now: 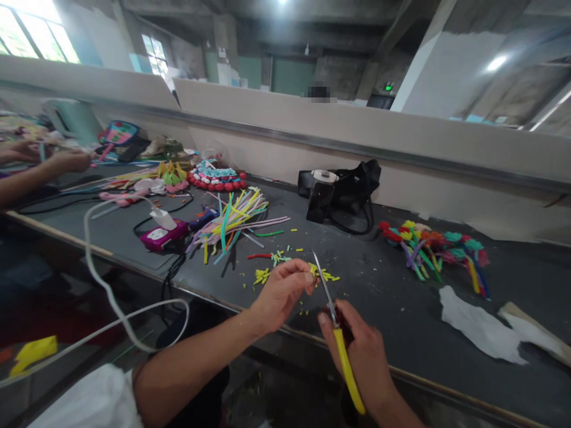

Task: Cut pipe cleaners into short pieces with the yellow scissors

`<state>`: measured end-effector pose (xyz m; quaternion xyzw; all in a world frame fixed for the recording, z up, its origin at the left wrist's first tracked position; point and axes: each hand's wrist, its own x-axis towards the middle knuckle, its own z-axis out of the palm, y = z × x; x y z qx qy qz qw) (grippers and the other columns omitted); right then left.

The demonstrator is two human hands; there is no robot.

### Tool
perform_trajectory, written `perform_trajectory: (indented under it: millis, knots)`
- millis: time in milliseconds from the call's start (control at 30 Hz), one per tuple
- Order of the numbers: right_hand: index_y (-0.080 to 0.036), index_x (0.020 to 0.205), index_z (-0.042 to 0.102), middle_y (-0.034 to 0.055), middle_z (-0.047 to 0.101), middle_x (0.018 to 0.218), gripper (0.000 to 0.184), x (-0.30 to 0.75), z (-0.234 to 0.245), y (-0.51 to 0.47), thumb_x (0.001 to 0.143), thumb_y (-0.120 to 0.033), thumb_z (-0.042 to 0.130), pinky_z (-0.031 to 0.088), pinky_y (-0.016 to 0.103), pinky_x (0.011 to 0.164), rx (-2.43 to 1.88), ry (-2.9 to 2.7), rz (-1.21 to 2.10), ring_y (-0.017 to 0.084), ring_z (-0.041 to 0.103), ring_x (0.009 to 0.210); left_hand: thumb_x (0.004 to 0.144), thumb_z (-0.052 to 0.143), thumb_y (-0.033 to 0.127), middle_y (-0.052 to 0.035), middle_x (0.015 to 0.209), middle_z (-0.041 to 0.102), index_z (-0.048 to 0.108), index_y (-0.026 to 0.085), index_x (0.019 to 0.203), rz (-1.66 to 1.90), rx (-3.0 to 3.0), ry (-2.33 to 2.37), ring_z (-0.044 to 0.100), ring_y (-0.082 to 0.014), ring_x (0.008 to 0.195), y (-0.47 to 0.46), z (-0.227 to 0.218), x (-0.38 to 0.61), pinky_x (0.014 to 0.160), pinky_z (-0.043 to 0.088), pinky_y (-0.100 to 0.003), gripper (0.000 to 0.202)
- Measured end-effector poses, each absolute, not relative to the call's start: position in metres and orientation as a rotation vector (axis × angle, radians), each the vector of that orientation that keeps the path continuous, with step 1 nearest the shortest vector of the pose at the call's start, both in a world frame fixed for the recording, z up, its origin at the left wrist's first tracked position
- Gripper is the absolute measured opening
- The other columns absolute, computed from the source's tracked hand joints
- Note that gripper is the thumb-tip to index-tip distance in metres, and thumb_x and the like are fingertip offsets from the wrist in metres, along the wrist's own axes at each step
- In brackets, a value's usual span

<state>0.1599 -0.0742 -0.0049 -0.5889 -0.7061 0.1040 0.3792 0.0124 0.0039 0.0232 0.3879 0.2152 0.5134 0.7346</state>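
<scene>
We see one pair of yellow-handled steel scissors point(339, 342) at the near edge of the dark grey table point(379, 285). Our right hand point(363, 351) is clenched around the handles, and the blades point to eleven o'clock. At the blade tips our left hand point(279, 291) pinches thumb and forefinger on a short yellow-green bit of fuzzy stem point(313, 271).

Yellow-green cut scraps point(263, 274), too many to count, lie just beside that hand. At ten o'clock lies one loose bundle of coloured fuzzy stems point(234, 223). Beyond it is one magenta box point(163, 236) with a white label too small to read. At twelve o'clock sits one black bag point(352, 184). One bunch of fuzzy-stem flowers point(428, 246) lies at two o'clock, and two white cloth pieces point(477, 324) at four. A co-worker's hand point(66, 160) shows far off at ten o'clock.
</scene>
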Motion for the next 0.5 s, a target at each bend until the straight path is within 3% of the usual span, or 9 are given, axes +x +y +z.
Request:
perform_trajectory:
  millis: [100, 267, 500]
  knots:
    - [-0.02, 0.097, 0.058, -0.0009, 0.066, 0.075, 0.019, 0.163, 0.0, -0.072, 0.089, -0.037, 0.054, 0.047, 0.017, 0.055, -1.482, -1.723, 0.218, 0.011, 0.061, 0.059, 0.068, 0.07, 0.022, 0.0015, 0.055, 0.056, 0.063, 0.015, 0.066, 1.05, 0.917, 0.502, 0.049, -0.0094, 0.057, 0.003, 0.022, 0.012, 0.062, 0.037, -0.023, 0.01]
    - [-0.02, 0.108, 0.057, -0.0005, 0.066, 0.077, 0.029, 0.168, 0.013, -0.066, 0.085, -0.038, 0.058, 0.052, 0.021, 0.06, -1.455, -1.57, 0.181, 0.013, 0.065, 0.063, 0.064, 0.072, 0.021, 0.0016, 0.056, 0.057, 0.065, 0.014, 0.067, 0.844, 1.046, 0.553, 0.046, -0.0078, 0.052, 0.0, 0.016, 0.015, 0.056, 0.035, -0.022, 0.011]
    - [-0.021, 0.105, 0.057, 0.001, 0.067, 0.086, 0.023, 0.167, 0.02, -0.058, 0.083, -0.029, 0.057, 0.054, 0.023, 0.065, -1.43, -1.538, 0.172, 0.013, 0.067, 0.07, 0.069, 0.071, 0.028, 0.0016, 0.059, 0.055, 0.063, 0.014, 0.065, 0.739, 1.216, 0.583, 0.046, -0.0082, 0.056, -0.003, 0.007, 0.018, 0.058, 0.036, -0.021, 0.016]
